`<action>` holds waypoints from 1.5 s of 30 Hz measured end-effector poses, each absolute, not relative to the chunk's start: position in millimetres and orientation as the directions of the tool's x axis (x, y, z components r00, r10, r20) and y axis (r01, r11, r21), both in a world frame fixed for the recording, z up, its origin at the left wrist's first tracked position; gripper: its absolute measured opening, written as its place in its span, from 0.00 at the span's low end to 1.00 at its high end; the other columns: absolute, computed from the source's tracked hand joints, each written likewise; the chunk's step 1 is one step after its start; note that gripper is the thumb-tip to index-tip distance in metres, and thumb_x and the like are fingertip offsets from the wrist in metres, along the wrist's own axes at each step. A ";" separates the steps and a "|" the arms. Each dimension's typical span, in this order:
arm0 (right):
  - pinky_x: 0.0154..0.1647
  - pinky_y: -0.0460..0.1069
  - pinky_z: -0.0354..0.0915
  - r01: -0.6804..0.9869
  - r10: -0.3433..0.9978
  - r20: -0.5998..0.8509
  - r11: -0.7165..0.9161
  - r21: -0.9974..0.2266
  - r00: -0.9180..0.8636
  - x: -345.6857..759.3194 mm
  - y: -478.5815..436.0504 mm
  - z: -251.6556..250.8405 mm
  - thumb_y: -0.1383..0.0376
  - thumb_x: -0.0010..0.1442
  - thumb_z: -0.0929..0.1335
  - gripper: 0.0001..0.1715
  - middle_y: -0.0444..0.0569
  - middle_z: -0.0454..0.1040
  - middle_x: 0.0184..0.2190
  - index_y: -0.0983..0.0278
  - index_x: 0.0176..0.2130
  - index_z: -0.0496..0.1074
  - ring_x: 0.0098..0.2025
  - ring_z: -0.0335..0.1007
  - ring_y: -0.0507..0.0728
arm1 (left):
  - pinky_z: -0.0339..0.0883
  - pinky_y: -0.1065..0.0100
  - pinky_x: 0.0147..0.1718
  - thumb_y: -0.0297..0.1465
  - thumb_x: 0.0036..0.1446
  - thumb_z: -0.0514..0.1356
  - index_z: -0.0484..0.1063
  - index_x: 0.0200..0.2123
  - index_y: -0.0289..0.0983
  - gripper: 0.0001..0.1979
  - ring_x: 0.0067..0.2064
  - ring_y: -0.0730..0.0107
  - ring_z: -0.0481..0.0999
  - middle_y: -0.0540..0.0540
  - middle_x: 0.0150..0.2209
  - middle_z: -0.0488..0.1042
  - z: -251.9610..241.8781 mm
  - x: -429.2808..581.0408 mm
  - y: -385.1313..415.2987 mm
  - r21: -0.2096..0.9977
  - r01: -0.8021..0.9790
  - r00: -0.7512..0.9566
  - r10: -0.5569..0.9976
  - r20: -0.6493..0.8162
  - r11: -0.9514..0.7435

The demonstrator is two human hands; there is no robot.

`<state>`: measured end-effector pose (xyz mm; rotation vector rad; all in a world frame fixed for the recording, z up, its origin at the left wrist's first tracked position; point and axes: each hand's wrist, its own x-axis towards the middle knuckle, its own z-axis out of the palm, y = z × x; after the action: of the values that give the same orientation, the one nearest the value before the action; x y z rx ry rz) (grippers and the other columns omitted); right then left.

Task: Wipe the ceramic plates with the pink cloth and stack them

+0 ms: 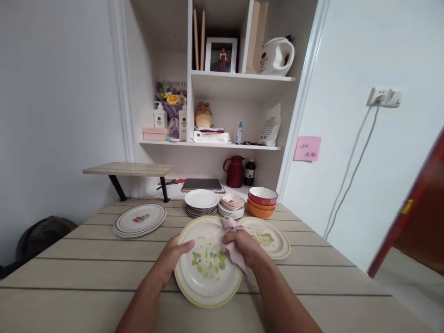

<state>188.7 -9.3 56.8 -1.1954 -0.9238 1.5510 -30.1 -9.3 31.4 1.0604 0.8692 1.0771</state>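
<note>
A white plate (pixel 208 289) with a yellow rim and a green floral print is held up, tilted, over the slatted table. My left hand (pixel 172 255) grips its left edge, thumb on the face and the other fingers hidden behind. My right hand (pixel 243 245) is closed on a pale pink cloth (pixel 236 256), which is pressed against the plate's right edge. Behind my right hand, a similar floral plate (pixel 274 240) lies on the table, partly covered by the hand and cloth.
Oval plates (pixel 138 221) are stacked at the left. Farther back stand a stack of round plates (pixel 201 200), small dishes (pixel 231 203) and bowls (pixel 262 201). A small raised shelf (pixel 128 169) stands at the back left. A red jug (pixel 235 172) and a dark bottle (pixel 249 172) are behind.
</note>
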 end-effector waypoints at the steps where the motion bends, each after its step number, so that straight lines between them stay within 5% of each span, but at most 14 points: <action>1: 0.20 0.45 0.64 -0.200 0.960 -0.259 -0.276 -0.940 -0.106 190.0 -10.4 57.1 0.74 0.38 0.67 0.11 0.46 0.73 0.19 0.67 0.28 0.69 0.19 0.68 0.53 | 0.73 0.58 0.38 0.34 0.45 0.69 0.75 0.46 0.30 0.24 0.37 0.51 0.81 0.36 0.37 0.82 31.4 -30.7 -10.4 0.964 -0.228 0.302 0.951 -0.066 0.139; 6: 0.25 0.48 0.66 -0.138 0.958 -0.231 -0.255 -0.957 -0.169 192.2 -8.6 52.1 0.73 0.37 0.69 0.15 0.47 0.76 0.23 0.67 0.31 0.71 0.23 0.70 0.55 | 0.72 0.58 0.36 0.32 0.44 0.68 0.76 0.46 0.28 0.25 0.35 0.50 0.81 0.35 0.36 0.81 30.5 -26.6 -12.3 0.954 -0.212 0.377 0.918 -0.121 0.212; 15: 0.32 0.46 0.68 -0.477 0.992 0.114 0.078 -0.875 -0.046 157.3 -2.4 38.6 0.73 0.37 0.71 0.36 0.44 0.78 0.37 0.60 0.48 0.70 0.31 0.73 0.54 | 0.70 0.54 0.48 0.42 0.52 0.64 0.66 0.58 0.43 0.30 0.46 0.52 0.79 0.45 0.41 0.81 41.6 -34.2 -2.8 0.705 -0.636 0.270 0.947 -0.176 0.313; 25: 0.33 0.54 0.73 -0.653 0.980 -0.196 -0.122 -0.748 0.042 159.4 -0.1 44.6 0.71 0.44 0.70 0.18 0.53 0.80 0.28 0.67 0.39 0.70 0.30 0.78 0.61 | 0.65 0.53 0.55 0.43 0.53 0.61 0.69 0.56 0.35 0.29 0.58 0.50 0.70 0.38 0.48 0.79 26.3 -17.4 0.7 0.656 -0.672 0.335 0.931 -0.143 0.343; 32: 0.34 0.50 0.74 -0.667 0.921 -0.125 0.168 -0.726 0.369 138.3 11.0 23.6 0.71 0.43 0.70 0.22 0.43 0.80 0.32 0.61 0.41 0.70 0.34 0.78 0.58 | 0.64 0.55 0.56 0.61 0.51 0.51 0.73 0.51 0.38 0.38 0.61 0.51 0.66 0.38 0.54 0.74 28.0 -3.0 -4.3 0.662 -0.722 0.292 0.956 0.028 0.201; 36: 0.33 0.50 0.74 -0.667 0.926 -0.147 0.134 -0.732 0.347 138.1 9.9 21.6 0.73 0.42 0.69 0.22 0.43 0.80 0.30 0.62 0.40 0.68 0.32 0.77 0.57 | 0.69 0.59 0.50 0.41 0.50 0.67 0.70 0.52 0.41 0.26 0.55 0.57 0.73 0.42 0.52 0.76 21.7 -3.5 -3.3 0.737 -0.673 0.052 0.998 -0.037 0.062; 39: 0.31 0.51 0.74 -0.645 0.959 -0.191 -0.012 -0.764 0.209 140.4 6.1 25.7 0.74 0.41 0.68 0.22 0.45 0.79 0.27 0.63 0.39 0.67 0.29 0.77 0.58 | 0.71 0.62 0.45 0.25 0.45 0.68 0.69 0.51 0.41 0.28 0.47 0.61 0.78 0.43 0.48 0.78 14.5 -9.1 0.8 0.765 -0.644 -0.095 0.994 -0.059 -0.016; 45: 0.26 0.49 0.72 -0.578 0.966 -0.218 -0.097 -0.810 0.143 147.4 1.8 32.8 0.73 0.42 0.69 0.16 0.45 0.76 0.23 0.62 0.35 0.67 0.25 0.75 0.57 | 0.71 0.68 0.39 0.25 0.42 0.69 0.72 0.46 0.38 0.25 0.40 0.66 0.79 0.44 0.44 0.79 15.1 -16.1 2.8 0.823 -0.563 -0.181 0.983 -0.027 -0.081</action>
<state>147.4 1.8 32.8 -0.9550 -0.5320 1.4016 -16.1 2.8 15.1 0.6765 0.8553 1.5868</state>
